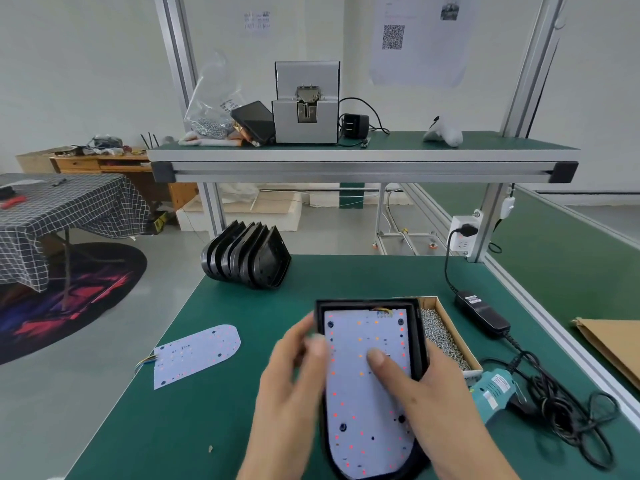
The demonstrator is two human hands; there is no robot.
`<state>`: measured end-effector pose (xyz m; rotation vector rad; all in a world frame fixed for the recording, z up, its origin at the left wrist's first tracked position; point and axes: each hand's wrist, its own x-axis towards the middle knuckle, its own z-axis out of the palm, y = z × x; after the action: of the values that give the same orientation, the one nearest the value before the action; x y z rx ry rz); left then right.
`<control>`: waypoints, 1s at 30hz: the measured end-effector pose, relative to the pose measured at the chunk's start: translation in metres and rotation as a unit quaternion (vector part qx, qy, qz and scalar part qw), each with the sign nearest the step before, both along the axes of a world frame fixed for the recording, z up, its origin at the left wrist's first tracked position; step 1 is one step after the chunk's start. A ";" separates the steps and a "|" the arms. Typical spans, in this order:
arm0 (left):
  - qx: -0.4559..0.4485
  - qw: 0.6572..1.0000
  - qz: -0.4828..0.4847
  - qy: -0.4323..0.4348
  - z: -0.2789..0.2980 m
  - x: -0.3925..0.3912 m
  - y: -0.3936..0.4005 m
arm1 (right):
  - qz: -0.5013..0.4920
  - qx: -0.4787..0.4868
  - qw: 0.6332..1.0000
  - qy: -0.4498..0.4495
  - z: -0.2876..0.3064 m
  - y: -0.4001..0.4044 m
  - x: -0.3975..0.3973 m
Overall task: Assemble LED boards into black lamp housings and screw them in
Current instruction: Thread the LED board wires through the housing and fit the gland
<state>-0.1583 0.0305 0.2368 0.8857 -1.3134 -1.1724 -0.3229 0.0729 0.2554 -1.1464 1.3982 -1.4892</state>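
A black lamp housing (414, 336) lies on the green table in front of me with a white LED board (363, 403) set inside it. My right hand (436, 400) grips the housing's right side, its thumb pressing on the board. My left hand (291, 386) is at the housing's left edge, blurred, its fingers curled against the rim. A second LED board (195, 355) with short wires lies flat to the left. A stack of empty black housings (247, 259) stands at the table's far edge.
A cardboard box of screws (443, 336) sits right of the housing. A teal electric screwdriver (495, 393) lies at the right with a tangled black cable (561, 420) and power adapter (483, 313). A screw feeder (306, 102) stands on the upper shelf.
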 end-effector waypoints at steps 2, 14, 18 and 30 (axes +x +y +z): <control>0.000 0.999 0.026 0.022 0.001 0.006 -0.009 | 0.009 0.010 0.999 -0.030 0.003 0.003 -0.005; -0.096 0.989 -0.032 -0.111 -0.007 -0.007 -0.021 | 0.025 0.050 0.992 -0.114 0.022 0.013 -0.019; -0.150 0.981 -0.011 -0.122 0.008 -0.008 -0.019 | 0.030 0.072 0.985 -0.152 0.020 0.011 -0.023; -0.231 0.926 -0.080 -0.288 0.064 -0.008 -0.013 | 0.032 0.072 0.984 -0.158 0.017 0.015 -0.024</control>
<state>-0.1664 0.0174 0.3013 0.8048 -2.0705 -0.6760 -0.3468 0.0876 0.2722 -0.8174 1.2165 -1.4275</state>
